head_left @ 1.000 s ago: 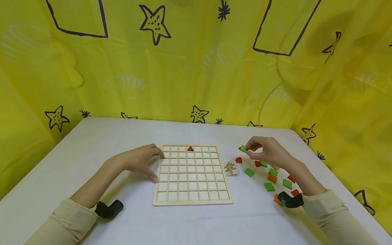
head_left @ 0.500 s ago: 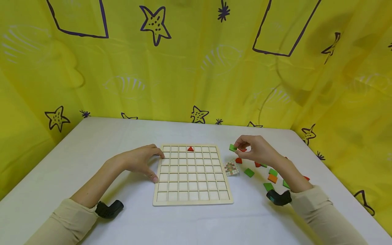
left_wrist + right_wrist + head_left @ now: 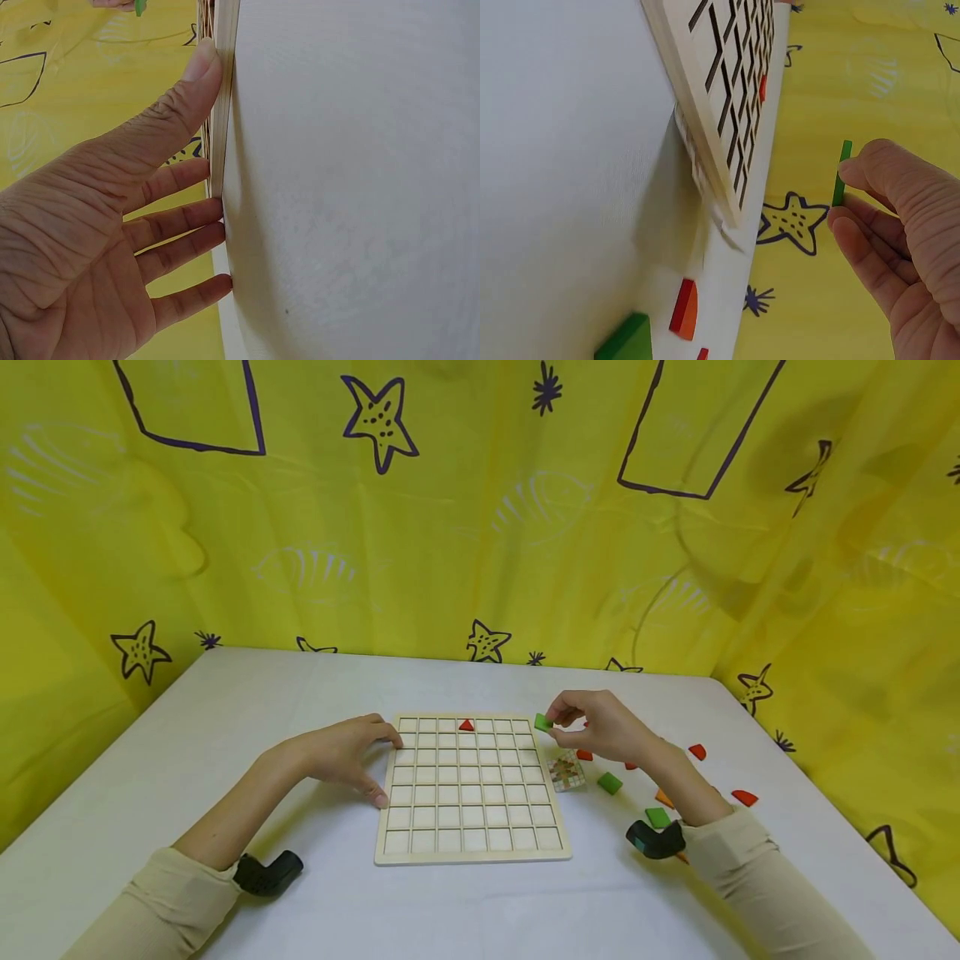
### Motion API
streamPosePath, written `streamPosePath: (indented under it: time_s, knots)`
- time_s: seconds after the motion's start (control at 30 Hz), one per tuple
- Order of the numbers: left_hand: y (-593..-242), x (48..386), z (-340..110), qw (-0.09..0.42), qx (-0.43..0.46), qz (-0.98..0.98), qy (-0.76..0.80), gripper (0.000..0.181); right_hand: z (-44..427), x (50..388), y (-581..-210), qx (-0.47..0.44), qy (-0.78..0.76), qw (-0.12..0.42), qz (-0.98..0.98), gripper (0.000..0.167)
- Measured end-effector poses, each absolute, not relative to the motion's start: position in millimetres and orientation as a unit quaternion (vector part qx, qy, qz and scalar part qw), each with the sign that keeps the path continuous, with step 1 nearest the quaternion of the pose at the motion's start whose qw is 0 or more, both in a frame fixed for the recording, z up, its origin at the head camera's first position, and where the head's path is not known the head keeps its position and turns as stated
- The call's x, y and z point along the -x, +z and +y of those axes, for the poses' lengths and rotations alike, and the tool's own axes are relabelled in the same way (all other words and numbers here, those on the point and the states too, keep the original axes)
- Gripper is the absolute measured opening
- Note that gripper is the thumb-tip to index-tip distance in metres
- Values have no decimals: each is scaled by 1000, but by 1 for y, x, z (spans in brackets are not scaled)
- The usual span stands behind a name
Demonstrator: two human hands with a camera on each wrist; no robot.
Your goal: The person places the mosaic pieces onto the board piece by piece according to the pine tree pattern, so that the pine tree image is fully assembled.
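Between thumb and fingertips my right hand (image 3: 600,725) pinches a green square tile (image 3: 543,722), held at the far right corner of a wooden grid board (image 3: 472,862). In the right wrist view the tile (image 3: 842,174) is seen edge-on, raised off the table. My left hand (image 3: 341,756) rests along the board's left edge, fingers spread and fairly straight; its thumb and fingertips touch the rim, as the left wrist view of the hand (image 3: 112,217) shows. One red triangle (image 3: 467,725) sits in a cell of the board's far row.
A small printed pattern card (image 3: 566,772) lies against the board's right edge. Loose green, red and orange pieces, such as a green tile (image 3: 610,783) and a red piece (image 3: 745,797), are scattered under and around the right forearm. A yellow curtain (image 3: 450,527) hangs behind the white table.
My right hand has carried the green tile leftward, from above the loose pieces to the board's far right corner. The left hand has stayed in place.
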State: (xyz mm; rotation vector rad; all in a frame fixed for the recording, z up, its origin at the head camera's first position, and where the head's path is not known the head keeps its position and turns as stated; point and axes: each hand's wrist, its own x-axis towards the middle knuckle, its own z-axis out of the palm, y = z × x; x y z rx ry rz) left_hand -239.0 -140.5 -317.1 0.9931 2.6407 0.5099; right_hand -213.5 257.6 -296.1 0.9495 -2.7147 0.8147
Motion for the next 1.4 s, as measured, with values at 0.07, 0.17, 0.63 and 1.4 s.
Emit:
streamPosePath:
  time_s: [0.07,0.17,0.63,1.4]
  knots:
    - [-317,239,-141,136,-344,912,177,77,253,214,-296,-320,275,72,-904,16]
    - [-318,239,-141,133,-347,912,176,78,246,216,-297,-323,279,64,-902,15]
    - [-318,239,-142,133,-345,912,178,78,210,226,-302,-352,267,32,-896,12]
    - [-317,238,-140,133,-354,908,180,77,170,250,-311,-393,203,-24,-896,7]
